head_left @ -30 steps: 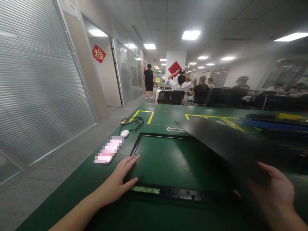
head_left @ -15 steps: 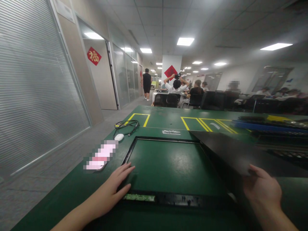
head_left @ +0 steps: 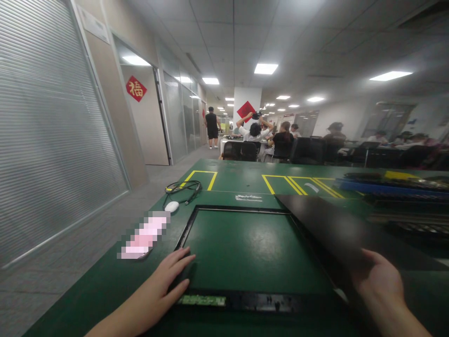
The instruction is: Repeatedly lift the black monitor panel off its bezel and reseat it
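A thin black rectangular frame (head_left: 257, 301) lies flat on the green table (head_left: 242, 248), whose top shows through its opening. A green circuit board strip (head_left: 203, 300) sits in the near bar of the frame. My left hand (head_left: 173, 276) rests over the left side of the frame, fingers stretched and apart. At the right, my right hand (head_left: 382, 281) grips the edge of a large dark flat panel (head_left: 326, 222). The panel is tilted, and its far corner meets the frame's far right corner. Part of the right hand's fingers is hidden by the panel.
A phone (head_left: 145, 236), blurred out, lies to the left. Beyond it are a white mouse (head_left: 171, 207) and a coiled black cable (head_left: 185, 187). Yellow tape outlines (head_left: 280, 177) mark the far tabletop. Dark parts and a blue tray (head_left: 386, 186) occupy the far right. People sit beyond the table.
The camera view has tipped slightly, so the table sits lower in the picture. Both hands keep nearly the same places on the frame and panel.
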The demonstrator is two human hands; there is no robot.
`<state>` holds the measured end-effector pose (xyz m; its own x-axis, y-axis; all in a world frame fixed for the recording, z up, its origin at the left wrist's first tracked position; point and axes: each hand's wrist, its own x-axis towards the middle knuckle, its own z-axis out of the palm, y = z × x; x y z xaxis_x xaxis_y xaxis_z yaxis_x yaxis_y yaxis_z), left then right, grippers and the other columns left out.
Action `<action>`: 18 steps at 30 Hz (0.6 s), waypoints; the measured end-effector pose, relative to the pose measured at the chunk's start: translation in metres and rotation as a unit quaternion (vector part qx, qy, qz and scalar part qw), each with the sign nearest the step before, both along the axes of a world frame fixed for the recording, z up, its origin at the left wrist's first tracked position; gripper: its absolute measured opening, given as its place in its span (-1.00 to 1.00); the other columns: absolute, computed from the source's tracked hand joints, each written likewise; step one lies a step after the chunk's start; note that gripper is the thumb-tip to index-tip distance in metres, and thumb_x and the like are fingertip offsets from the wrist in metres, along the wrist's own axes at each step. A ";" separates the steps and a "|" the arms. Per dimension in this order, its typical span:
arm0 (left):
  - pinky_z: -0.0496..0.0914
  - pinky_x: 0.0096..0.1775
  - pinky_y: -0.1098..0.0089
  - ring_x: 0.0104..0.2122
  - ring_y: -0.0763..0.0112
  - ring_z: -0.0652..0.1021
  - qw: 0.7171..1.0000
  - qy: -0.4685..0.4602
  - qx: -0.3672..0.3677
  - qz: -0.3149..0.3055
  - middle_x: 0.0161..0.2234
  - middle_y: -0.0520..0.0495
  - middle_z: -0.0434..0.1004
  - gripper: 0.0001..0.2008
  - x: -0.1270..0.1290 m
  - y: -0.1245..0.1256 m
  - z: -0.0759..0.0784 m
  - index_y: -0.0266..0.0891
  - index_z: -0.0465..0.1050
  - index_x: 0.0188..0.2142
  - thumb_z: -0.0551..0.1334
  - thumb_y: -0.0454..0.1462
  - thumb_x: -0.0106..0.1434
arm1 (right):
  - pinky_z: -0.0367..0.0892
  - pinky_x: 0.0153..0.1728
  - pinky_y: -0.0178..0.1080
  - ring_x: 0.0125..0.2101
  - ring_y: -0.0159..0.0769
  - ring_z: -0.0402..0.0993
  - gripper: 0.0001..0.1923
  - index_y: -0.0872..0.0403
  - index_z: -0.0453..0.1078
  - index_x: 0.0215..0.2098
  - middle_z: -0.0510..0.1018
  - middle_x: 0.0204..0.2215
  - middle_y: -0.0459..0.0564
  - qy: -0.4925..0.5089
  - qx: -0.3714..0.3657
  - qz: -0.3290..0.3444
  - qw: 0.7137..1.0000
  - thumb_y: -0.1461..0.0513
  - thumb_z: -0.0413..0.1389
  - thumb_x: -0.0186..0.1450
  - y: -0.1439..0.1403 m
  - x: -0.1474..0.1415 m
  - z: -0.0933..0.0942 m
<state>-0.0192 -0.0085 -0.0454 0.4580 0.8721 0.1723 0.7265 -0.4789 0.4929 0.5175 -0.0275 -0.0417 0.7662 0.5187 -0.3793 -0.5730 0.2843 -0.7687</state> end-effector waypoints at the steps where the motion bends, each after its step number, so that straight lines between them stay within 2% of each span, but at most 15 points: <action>1: 0.14 0.23 -0.10 0.32 -0.01 0.22 1.000 0.001 0.002 -0.001 0.37 -0.10 0.18 -0.52 0.000 0.000 -0.001 0.06 0.29 0.29 0.08 -0.11 0.41 | 0.53 -0.43 -0.38 -0.49 -0.42 0.53 -0.71 -0.01 0.41 -0.35 0.58 -0.37 -0.18 0.012 -0.004 -0.017 1.000 0.47 0.09 0.05 0.000 -0.002 0.002; 3: 0.13 0.24 -0.09 0.32 0.00 0.22 1.000 0.001 0.009 -0.003 0.37 -0.09 0.18 -0.53 -0.001 0.002 -0.003 0.06 0.29 0.29 0.07 -0.11 0.41 | 0.56 -0.38 -0.32 -0.48 -0.40 0.54 -0.67 0.00 0.40 -0.35 0.58 -0.37 -0.17 0.030 -0.018 -0.044 0.998 0.50 0.09 0.02 -0.001 -0.006 0.005; 8: 0.18 0.22 -0.07 0.30 -0.03 0.26 1.000 -0.008 0.027 -0.008 0.34 -0.08 0.24 -0.54 -0.002 0.002 -0.004 0.07 0.34 0.26 0.12 -0.13 0.39 | 0.61 -0.26 -0.10 -0.53 -0.35 0.50 -0.67 0.03 0.37 -0.31 0.56 -0.37 -0.12 0.044 -0.054 -0.027 0.997 0.52 0.07 0.06 -0.002 -0.012 0.008; 13: 0.18 0.23 -0.05 0.30 -0.01 0.27 1.000 -0.003 0.021 0.000 0.34 -0.04 0.24 -0.56 0.001 -0.004 0.003 0.11 0.34 0.26 0.10 -0.13 0.41 | 0.60 -0.24 -0.07 -0.51 -0.33 0.51 -0.70 0.04 0.35 -0.31 0.57 -0.33 -0.07 0.045 -0.064 -0.005 0.997 0.51 0.03 0.09 0.000 -0.008 0.005; 18: 0.20 0.21 -0.06 0.28 -0.04 0.30 1.000 -0.012 0.021 0.000 0.32 -0.05 0.28 -0.57 0.002 -0.005 0.008 0.11 0.38 0.23 0.13 -0.14 0.39 | 0.59 -0.22 0.02 -0.37 -0.21 0.59 -0.60 0.06 0.38 -0.09 0.61 -0.19 0.02 0.048 -0.055 0.039 0.997 0.46 0.01 0.14 0.003 0.003 -0.003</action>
<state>-0.0167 -0.0131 -0.0376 0.4532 0.8641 0.2190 0.7150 -0.4991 0.4896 0.5201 -0.0240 -0.0442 0.6825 0.5259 -0.5076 -0.6628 0.1527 -0.7330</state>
